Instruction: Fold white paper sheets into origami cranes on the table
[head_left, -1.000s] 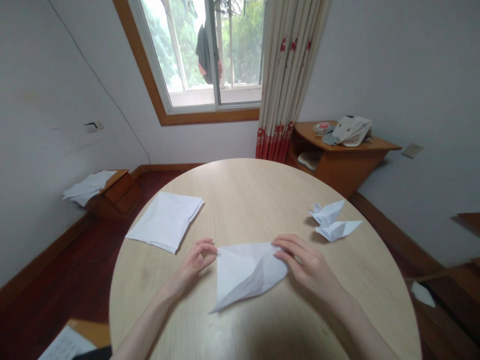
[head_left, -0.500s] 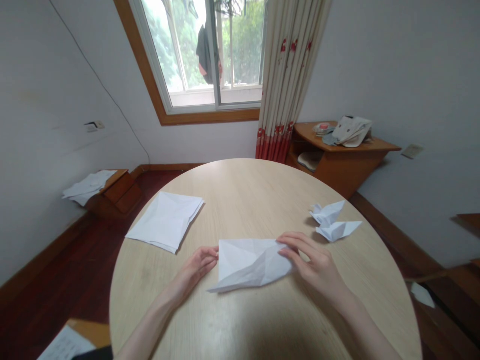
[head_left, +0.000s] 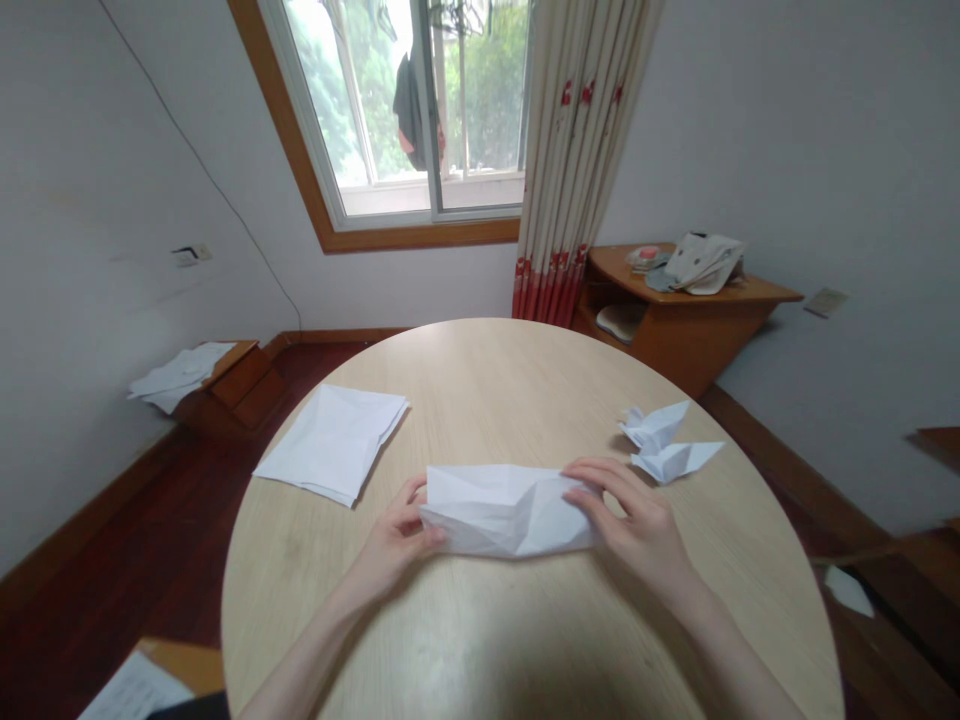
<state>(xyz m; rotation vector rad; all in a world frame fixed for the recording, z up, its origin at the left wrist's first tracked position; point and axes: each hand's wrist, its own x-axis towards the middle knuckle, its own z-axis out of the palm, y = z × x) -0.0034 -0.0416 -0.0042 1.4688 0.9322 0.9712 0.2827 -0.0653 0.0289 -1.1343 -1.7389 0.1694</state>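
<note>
A creased white sheet of paper (head_left: 499,512) spans the gap between my two hands, its near part folded up over the rest. My left hand (head_left: 405,520) grips its left end, thumb on the near flap and fingers behind. At the right end, my right hand (head_left: 626,505) pinches the paper between thumb and fingers. Two folded paper birds (head_left: 664,445) lie just beyond my right hand. To the left, beyond my left hand, rests a stack of white paper sheets (head_left: 330,440).
The round wooden table (head_left: 487,370) fills the middle. Behind it are a window (head_left: 480,110) and a curtain (head_left: 577,130). A corner shelf (head_left: 690,300) with a cloth bag (head_left: 705,262) stands at back right. Papers lie on a small cabinet (head_left: 232,385) at left.
My left hand has taken hold of the paper's left end, which it was only beside. The near flap has come up and over, so the sheet looks narrower. My right hand keeps its grip.
</note>
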